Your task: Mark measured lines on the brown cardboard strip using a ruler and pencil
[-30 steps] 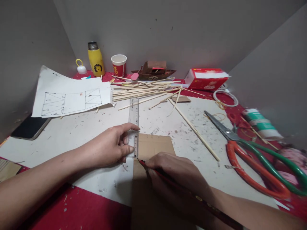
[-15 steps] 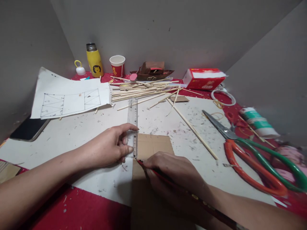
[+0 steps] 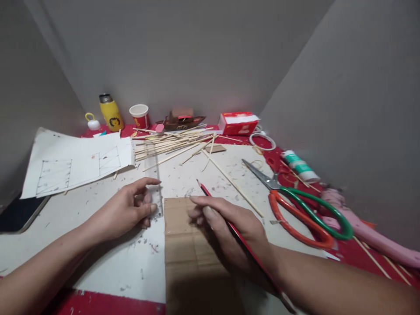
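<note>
Ruler [image 3: 152,168] L of cardbd [image 3: 180,249], scissors [image 3: 274,183] R; sticks [image 3: 170,144] behind, model boat [image 3: 181,121] behind those, phone [image 3: 18,215] far L.

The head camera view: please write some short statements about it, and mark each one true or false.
1. The right hand holds a slim red and black pencil. True.
2. The clear plastic ruler lies on the brown sheet of cardboard. False: it is to the left of the cardboard.
3. The large metal scissors have one orange handle and one green handle. True.
4. The yellow bottle with a lion has its metal neck hidden. False: the neck shows, and a white rounded cap with a yellow loop is left of the bottle.
5. The red and white paper cup is between the yellow bottle and the brown model boat. True.
</note>
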### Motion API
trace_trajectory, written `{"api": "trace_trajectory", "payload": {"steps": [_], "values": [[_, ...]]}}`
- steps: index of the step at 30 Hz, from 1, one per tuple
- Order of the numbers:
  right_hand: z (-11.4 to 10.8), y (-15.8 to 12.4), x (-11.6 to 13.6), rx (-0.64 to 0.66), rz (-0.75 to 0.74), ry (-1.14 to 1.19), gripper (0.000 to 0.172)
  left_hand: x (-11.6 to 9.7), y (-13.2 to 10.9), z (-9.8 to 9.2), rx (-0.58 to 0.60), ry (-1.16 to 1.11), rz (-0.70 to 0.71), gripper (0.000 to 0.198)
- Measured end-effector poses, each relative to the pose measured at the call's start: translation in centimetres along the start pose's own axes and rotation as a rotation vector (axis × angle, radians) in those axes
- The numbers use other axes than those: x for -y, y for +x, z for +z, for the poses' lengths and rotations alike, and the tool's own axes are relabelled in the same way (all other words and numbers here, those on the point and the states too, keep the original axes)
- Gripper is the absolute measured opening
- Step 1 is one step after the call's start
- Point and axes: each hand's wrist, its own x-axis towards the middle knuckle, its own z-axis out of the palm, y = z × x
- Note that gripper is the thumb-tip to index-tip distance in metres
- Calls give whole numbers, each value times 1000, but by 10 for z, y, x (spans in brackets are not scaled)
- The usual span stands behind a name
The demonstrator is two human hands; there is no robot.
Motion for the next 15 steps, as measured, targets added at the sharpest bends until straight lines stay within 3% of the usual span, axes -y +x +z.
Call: {"api": "trace_trajectory", "payload": {"steps": [3,8,12,15], "values": [[-2,9,-12,-34,65,-138,27,0,4,-7,-55,49,4,57],[-7,21,-21,220,143,-473,37,0,3,-16,-85,277,-11,55],[-7,22,-16,303,160,-529,37,-5,-1,-13,-282,519,63,49],[-6,20,-14,312,150,-523,35,-8,-6,-2,-353,509,129,46]]}}
